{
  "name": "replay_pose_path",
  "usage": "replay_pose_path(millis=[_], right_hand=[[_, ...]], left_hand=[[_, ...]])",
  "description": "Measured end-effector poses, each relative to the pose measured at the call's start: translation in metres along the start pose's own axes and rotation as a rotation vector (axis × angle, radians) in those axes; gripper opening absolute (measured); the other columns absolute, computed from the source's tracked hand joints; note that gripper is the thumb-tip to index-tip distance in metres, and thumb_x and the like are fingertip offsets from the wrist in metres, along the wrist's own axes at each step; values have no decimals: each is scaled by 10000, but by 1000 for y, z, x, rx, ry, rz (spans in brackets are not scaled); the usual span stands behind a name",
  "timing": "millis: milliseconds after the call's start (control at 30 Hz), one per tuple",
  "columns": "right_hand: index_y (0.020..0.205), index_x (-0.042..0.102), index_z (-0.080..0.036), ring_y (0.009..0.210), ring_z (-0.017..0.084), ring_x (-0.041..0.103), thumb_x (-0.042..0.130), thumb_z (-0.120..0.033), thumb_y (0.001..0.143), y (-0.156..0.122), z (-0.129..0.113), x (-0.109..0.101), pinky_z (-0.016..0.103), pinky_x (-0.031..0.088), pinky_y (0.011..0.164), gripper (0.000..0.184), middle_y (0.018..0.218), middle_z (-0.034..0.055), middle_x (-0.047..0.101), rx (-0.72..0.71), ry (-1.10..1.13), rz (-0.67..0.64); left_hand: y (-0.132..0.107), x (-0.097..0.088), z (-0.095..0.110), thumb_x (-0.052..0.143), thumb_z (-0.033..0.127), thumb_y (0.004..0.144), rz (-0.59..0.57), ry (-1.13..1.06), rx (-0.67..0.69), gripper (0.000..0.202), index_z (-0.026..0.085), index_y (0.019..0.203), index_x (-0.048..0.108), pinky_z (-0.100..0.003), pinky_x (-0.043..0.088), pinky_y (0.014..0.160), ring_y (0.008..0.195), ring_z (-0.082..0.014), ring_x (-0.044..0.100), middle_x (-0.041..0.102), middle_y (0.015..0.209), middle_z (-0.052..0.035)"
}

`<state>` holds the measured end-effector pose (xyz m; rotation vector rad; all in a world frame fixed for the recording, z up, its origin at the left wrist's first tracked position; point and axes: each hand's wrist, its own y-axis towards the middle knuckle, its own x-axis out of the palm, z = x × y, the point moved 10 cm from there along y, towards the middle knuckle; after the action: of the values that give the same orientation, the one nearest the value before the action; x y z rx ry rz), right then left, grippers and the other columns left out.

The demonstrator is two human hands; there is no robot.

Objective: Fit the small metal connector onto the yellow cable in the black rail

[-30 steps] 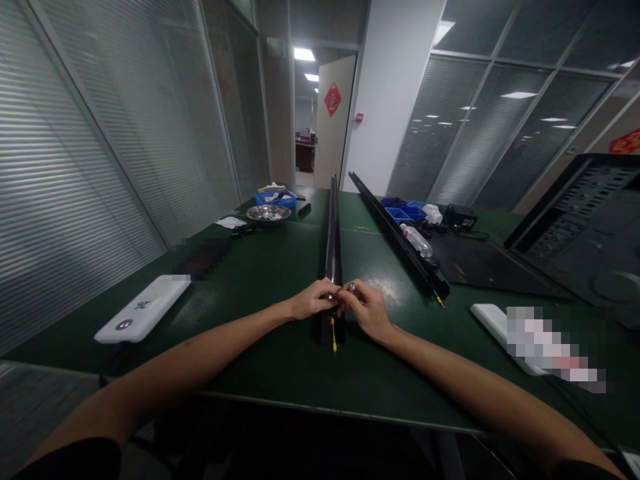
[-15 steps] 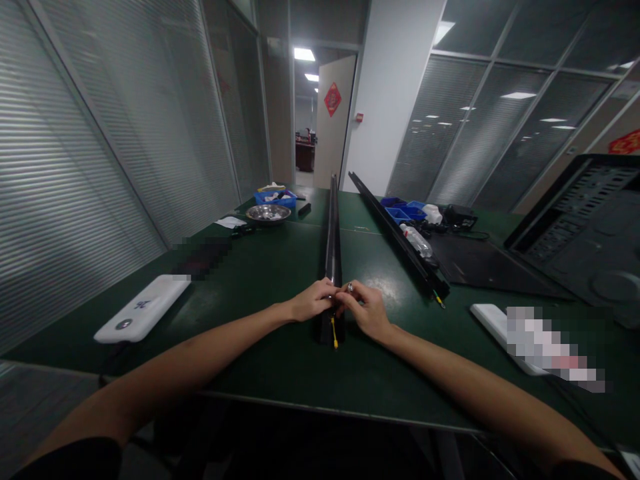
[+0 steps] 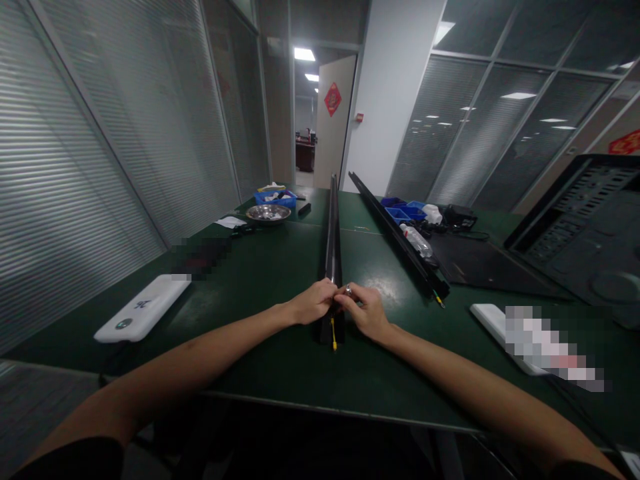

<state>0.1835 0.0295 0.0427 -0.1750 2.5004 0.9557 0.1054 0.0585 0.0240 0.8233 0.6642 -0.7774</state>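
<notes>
A long black rail lies lengthwise on the green table, pointing away from me. Over its near end, my left hand and my right hand meet with fingers bent and pressed together. Whatever the fingertips pinch is too small and too covered to name. A short yellow wire with a yellow connector hangs out below the hands at the rail's near end. The right hand wears a ring. To the right lies a second black rail, with a yellow-green wire at its near end.
At the left are a white power bank, a metal bowl and a blue basket. On the right stand blue bins, a plastic bottle, a second white device and a large black panel.
Both hands stay at the rail's near end. The left fingers have curled in more, and the right fingertips have shifted slightly. The rails look unmoved.
</notes>
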Motion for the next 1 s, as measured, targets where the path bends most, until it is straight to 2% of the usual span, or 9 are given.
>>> replay_pose_path(millis=[500, 1000], right_hand=[[811, 681, -178, 580, 132, 598, 586, -367, 1005, 1, -2, -1, 243, 443, 587, 288, 675, -5, 648, -17, 10, 17], [787, 658, -182, 597, 129, 599, 553, -345, 1022, 2, -6, -2, 240, 445, 604, 304, 670, -14, 623, -45, 9, 13]], left_hand=[[1, 2, 2, 439, 76, 946, -48, 69, -23, 244, 145, 869, 660, -296, 456, 875, 862, -190, 603, 684, 893, -54], [2, 1, 6, 419, 41, 938, -52, 28, 15, 260, 148, 888, 651, -299, 450, 916, 873, -179, 628, 702, 931, -49]])
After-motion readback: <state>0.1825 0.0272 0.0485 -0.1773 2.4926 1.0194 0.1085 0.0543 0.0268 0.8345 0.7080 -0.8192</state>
